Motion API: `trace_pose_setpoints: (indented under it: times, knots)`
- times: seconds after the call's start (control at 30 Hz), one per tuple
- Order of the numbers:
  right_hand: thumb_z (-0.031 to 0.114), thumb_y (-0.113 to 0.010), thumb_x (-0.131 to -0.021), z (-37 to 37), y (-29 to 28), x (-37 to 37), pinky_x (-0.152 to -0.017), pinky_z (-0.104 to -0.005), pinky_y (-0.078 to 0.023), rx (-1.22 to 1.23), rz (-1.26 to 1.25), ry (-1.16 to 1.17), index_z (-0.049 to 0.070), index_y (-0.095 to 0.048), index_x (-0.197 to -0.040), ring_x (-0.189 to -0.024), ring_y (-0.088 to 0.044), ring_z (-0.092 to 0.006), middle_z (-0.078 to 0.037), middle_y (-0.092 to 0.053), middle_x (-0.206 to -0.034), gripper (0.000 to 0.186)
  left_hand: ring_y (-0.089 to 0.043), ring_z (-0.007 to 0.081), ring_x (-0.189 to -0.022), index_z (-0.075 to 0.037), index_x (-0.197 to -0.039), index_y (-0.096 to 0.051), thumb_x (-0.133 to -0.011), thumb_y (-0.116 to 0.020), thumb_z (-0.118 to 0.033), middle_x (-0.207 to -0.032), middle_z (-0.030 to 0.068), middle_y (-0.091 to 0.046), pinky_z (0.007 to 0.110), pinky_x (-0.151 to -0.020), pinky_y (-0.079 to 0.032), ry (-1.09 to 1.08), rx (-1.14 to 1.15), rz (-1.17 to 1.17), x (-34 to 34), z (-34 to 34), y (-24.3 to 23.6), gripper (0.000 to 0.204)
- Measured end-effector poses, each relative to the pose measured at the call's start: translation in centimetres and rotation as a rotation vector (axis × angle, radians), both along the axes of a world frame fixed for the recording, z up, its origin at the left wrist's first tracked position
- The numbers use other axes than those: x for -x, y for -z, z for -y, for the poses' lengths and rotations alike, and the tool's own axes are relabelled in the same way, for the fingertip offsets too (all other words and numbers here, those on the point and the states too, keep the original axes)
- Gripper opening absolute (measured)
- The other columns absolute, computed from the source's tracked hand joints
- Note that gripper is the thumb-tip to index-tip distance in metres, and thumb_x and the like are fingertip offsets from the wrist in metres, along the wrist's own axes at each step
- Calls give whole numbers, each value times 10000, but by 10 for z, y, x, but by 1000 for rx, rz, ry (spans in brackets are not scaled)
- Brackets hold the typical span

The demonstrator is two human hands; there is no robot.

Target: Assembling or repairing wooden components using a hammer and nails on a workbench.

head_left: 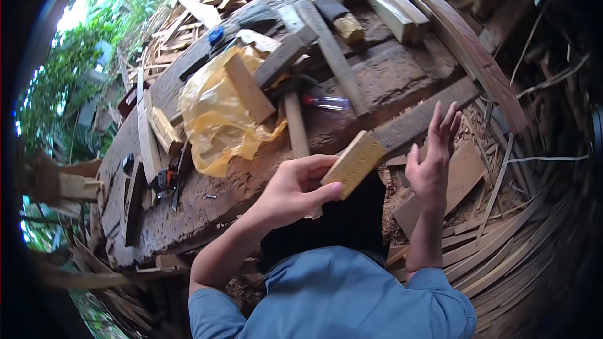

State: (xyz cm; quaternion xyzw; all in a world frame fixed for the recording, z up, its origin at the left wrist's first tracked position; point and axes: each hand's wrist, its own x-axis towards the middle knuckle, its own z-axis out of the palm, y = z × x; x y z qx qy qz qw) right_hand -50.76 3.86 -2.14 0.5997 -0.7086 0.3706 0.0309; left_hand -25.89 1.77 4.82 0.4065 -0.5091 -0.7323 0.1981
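Observation:
My left hand (290, 191) grips a short yellowish wooden block (357, 164) by its near end, thumb on top and fingers beneath. The block is held tilted over my lap, at the near edge of a thick, worn wooden workbench (245, 185). Off to the block's right, my right hand (432, 162) is raised with its fingers spread, touching nothing. Beyond the left hand lies a hammer (295, 127), its wooden handle pointing toward me. A screwdriver (325, 102) with a clear and red handle rests beside it.
A crumpled yellow plastic bag (210, 119) lies on the bench with a wood piece (248, 89) on it. Several lumber offcuts (336, 56) and long beams (461, 31) cover the far side. An orange-and-black tool (166, 179) sits at left. Thin wood strips (502, 254) are piled at right.

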Motion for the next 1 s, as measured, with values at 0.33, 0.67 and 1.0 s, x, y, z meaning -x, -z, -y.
trace_pose_setpoints:
  times: [0.33, 0.67, 1.0]
  knots:
    - [80, -706, -819, 66, -28, -71, -1086, -475, -383, 108, 105, -399, -17, -624, -1184, -1333, -422, -438, -264, -474, -1402, 387, -625, 168, -1073, 80, -1328, -495, -862, -697, -20, -1227, 134, -616, 311, -922, -524, -634, 91, -104, -110, -43, 20, 518]
    - [175, -706, -838, 69, -15, -153, -1077, -454, -389, -223, 26, -506, -95, -577, -1203, -1262, -469, -473, -363, -455, -1354, 473, -639, 176, -1033, 90, -1282, -522, -880, -636, 58, -1195, 157, -625, 295, -889, -539, -900, 307, 9, -214, -69, 41, 420]
    - [206, -824, -718, 100, -25, -199, -1009, -461, -431, -239, -267, -832, -7, -394, -1423, -1302, -437, -384, -262, -355, -1462, 853, -649, 188, -1024, 31, -1311, -508, -910, -607, -19, -1171, 140, -626, 349, -828, -596, -1038, 283, -97, -226, -80, 53, 415]
